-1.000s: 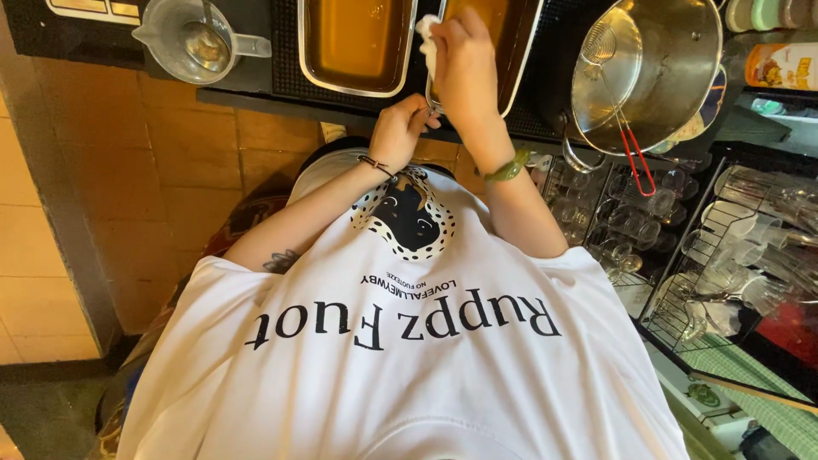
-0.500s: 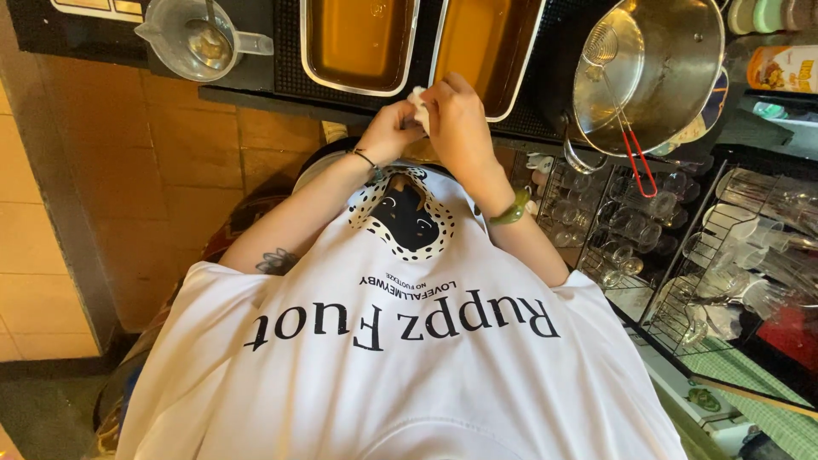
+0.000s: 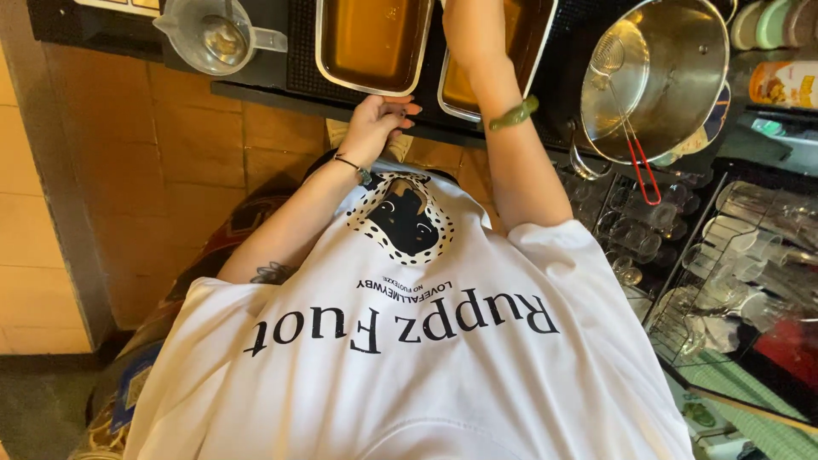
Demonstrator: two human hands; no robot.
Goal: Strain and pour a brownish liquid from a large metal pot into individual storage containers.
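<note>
1. Looking straight down the person's own front here: white T-shirt (image 3: 409, 358) with black lettering and a dark animal graphic ringed in dots fills most of the view.
2. Left hand (image 3: 379, 123) sits at the front edge of the black counter (image 3: 256, 81), fingers curled loosely onto the edge, just below the near corner of the left steel tray (image 3: 375, 43). It's empty as far as I can see. Thin dark bracelet on that wrist.
3. Right arm reaches up over the right steel tray (image 3: 528, 51), green bangle (image 3: 514, 115) on the wrist. The right hand itself runs off the top of the shot, so I can't tell if it's open, closed or holding anything.
4. Both trays hold brownish-amber liquid and sit side by side, nearly touching.
5. Right of the trays there's a big steel pot (image 3: 682, 68) with a wire skimmer (image 3: 622, 94) with a red handle leaning in it.
6. Clear measuring jug (image 3: 213, 34) on the counter, far left.
7. Lower right: wire racks of upturned glasses (image 3: 733, 247).
</note>
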